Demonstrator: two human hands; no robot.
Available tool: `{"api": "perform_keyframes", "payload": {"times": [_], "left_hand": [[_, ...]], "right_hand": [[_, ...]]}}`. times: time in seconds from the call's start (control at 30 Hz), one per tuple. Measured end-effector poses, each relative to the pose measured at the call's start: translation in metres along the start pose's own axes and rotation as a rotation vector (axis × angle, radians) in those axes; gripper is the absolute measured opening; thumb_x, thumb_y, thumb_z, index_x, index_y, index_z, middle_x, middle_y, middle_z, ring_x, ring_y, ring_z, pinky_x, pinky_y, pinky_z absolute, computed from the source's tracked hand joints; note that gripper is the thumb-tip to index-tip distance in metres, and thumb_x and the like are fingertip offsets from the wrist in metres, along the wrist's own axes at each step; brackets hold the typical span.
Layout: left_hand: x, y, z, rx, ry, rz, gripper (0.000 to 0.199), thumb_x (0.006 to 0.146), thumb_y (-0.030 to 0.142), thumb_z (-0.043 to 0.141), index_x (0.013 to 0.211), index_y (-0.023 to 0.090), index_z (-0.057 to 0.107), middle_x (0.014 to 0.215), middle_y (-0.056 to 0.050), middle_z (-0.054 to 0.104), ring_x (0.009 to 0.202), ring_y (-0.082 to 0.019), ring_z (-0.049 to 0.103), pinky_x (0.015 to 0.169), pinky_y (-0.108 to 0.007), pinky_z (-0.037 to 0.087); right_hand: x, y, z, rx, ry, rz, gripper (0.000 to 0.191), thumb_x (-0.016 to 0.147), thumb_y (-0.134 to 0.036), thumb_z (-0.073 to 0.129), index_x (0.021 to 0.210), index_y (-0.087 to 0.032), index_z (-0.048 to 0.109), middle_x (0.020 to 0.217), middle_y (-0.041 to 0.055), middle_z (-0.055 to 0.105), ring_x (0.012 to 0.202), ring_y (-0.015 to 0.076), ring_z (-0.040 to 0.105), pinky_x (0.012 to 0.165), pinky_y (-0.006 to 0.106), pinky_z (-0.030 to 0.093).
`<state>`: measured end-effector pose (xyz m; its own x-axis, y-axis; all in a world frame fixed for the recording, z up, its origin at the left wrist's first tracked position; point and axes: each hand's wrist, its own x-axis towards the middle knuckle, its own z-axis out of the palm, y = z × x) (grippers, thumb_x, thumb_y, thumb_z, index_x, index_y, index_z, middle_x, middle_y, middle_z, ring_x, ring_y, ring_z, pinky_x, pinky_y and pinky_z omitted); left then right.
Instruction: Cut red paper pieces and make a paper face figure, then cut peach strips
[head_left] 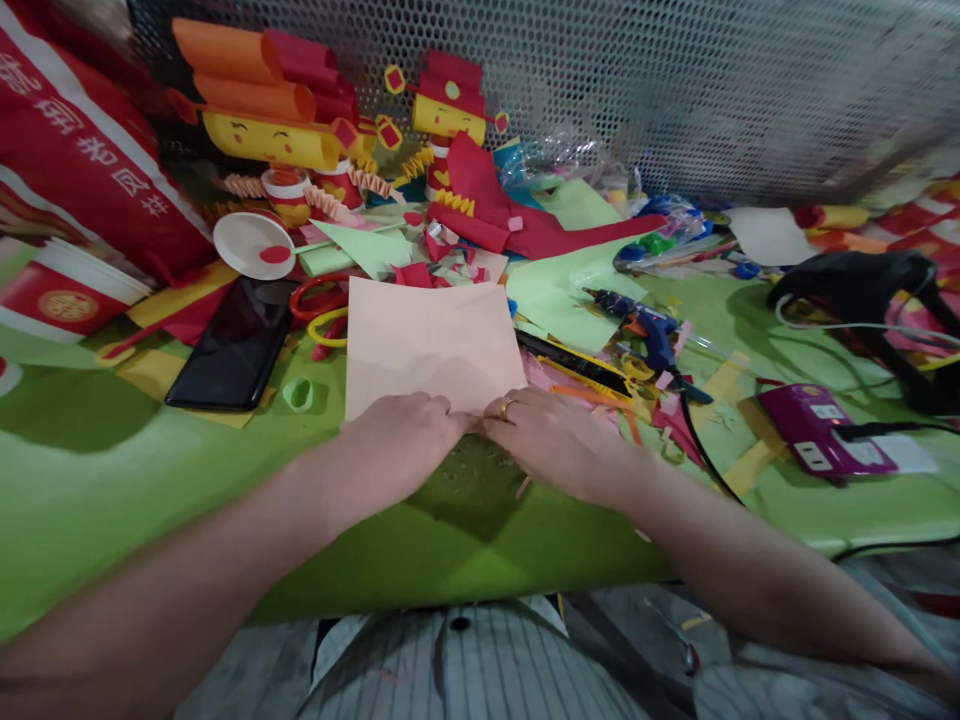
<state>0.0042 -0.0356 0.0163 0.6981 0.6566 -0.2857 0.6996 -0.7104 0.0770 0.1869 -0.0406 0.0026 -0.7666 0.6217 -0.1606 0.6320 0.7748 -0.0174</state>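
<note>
A pale pink sheet of paper (435,345) lies in front of me, its near edge under both hands. My left hand (401,435) is closed on the left part of that edge, fingers curled and the thumb side turned inward. Close beside it, almost touching, my right hand (551,435) grips the same edge, a ring on one finger. The fingertips are partly hidden, so any fold there is hard to make out. Red and yellow scissor handles (321,312) show just left of the sheet, and a black and yellow craft knife (577,362) lies to its right.
A blue glue gun (645,325) rests among paper scraps at right, its cord running to a purple power socket (825,430). At left are a black phone (232,345) and a red paper cup (71,290). Paper figures (274,140) stand at the back by a perforated metal panel (675,90).
</note>
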Motion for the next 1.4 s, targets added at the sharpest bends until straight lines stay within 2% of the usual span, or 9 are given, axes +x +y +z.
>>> {"api": "perform_keyframes", "payload": {"times": [0.2, 0.37, 0.67, 0.77, 0.93, 1.1, 1.23, 1.4], "left_hand": [[0.000, -0.002, 0.001, -0.004, -0.009, -0.035, 0.032, 0.084, 0.016, 0.039, 0.111, 0.021, 0.055, 0.087, -0.007, 0.063, 0.078, -0.026, 0.064, 0.060, -0.035, 0.048], [0.001, -0.005, -0.001, -0.005, -0.024, -0.051, 0.028, 0.085, 0.020, 0.039, 0.108, 0.019, 0.055, 0.096, -0.009, 0.063, 0.084, -0.028, 0.063, 0.061, -0.038, 0.048], [0.004, -0.013, 0.005, -0.014, 0.014, -0.067, 0.028, 0.087, 0.020, 0.037, 0.108, 0.020, 0.055, 0.094, -0.008, 0.063, 0.086, -0.024, 0.062, 0.059, -0.032, 0.044], [0.004, -0.012, 0.002, -0.007, -0.003, -0.070, 0.027, 0.085, 0.020, 0.040, 0.107, 0.019, 0.056, 0.094, -0.008, 0.063, 0.087, -0.025, 0.062, 0.059, -0.031, 0.044], [0.004, -0.013, 0.001, -0.021, -0.019, -0.087, 0.024, 0.083, 0.023, 0.044, 0.102, 0.017, 0.057, 0.099, -0.008, 0.065, 0.089, -0.025, 0.062, 0.062, -0.031, 0.045], [0.004, -0.016, -0.002, -0.048, -0.038, -0.115, 0.025, 0.087, 0.020, 0.037, 0.091, 0.016, 0.061, 0.090, -0.009, 0.067, 0.083, -0.023, 0.063, 0.064, -0.031, 0.044], [0.004, -0.020, -0.005, -0.055, -0.070, -0.148, 0.026, 0.087, 0.020, 0.036, 0.086, 0.017, 0.062, 0.086, -0.009, 0.068, 0.080, -0.024, 0.063, 0.063, -0.032, 0.043], [0.003, -0.027, -0.005, -0.033, -0.092, -0.181, 0.026, 0.086, 0.019, 0.036, 0.086, 0.017, 0.062, 0.084, -0.010, 0.069, 0.077, -0.026, 0.064, 0.061, -0.032, 0.041]], "right_hand": [[-0.001, 0.000, 0.002, -0.014, 0.018, 0.024, 0.022, 0.081, -0.006, 0.051, 0.099, -0.014, 0.062, 0.090, 0.0102, 0.064, 0.086, 0.0195, 0.059, 0.071, 0.029, 0.045], [0.002, 0.003, 0.006, 0.002, 0.064, 0.047, 0.026, 0.083, -0.004, 0.045, 0.102, -0.014, 0.060, 0.084, 0.0089, 0.063, 0.082, 0.0182, 0.059, 0.063, 0.025, 0.043], [0.009, 0.003, 0.000, 0.061, -0.017, 0.091, 0.022, 0.088, -0.011, 0.042, 0.096, -0.010, 0.063, 0.091, 0.0123, 0.063, 0.089, 0.0207, 0.058, 0.069, 0.029, 0.044], [0.009, 0.003, 0.001, 0.062, -0.033, 0.094, 0.024, 0.087, -0.008, 0.041, 0.097, -0.012, 0.063, 0.092, 0.0113, 0.062, 0.090, 0.0200, 0.058, 0.069, 0.028, 0.044], [0.011, 0.003, 0.002, 0.052, -0.038, 0.180, 0.028, 0.086, -0.004, 0.040, 0.102, -0.013, 0.061, 0.092, 0.0109, 0.062, 0.091, 0.0195, 0.058, 0.068, 0.027, 0.045], [0.014, 0.004, 0.005, 0.110, -0.027, 0.222, 0.028, 0.086, -0.004, 0.040, 0.102, -0.013, 0.061, 0.094, 0.0104, 0.063, 0.093, 0.0203, 0.058, 0.076, 0.031, 0.044], [0.015, 0.007, 0.009, 0.147, -0.009, 0.273, 0.025, 0.088, -0.007, 0.040, 0.103, -0.014, 0.059, 0.097, 0.0112, 0.063, 0.092, 0.0213, 0.059, 0.075, 0.031, 0.042], [0.015, 0.010, 0.014, 0.127, 0.017, 0.269, 0.020, 0.087, -0.008, 0.042, 0.098, -0.014, 0.058, 0.093, 0.0107, 0.064, 0.091, 0.0217, 0.059, 0.072, 0.029, 0.040]]}}
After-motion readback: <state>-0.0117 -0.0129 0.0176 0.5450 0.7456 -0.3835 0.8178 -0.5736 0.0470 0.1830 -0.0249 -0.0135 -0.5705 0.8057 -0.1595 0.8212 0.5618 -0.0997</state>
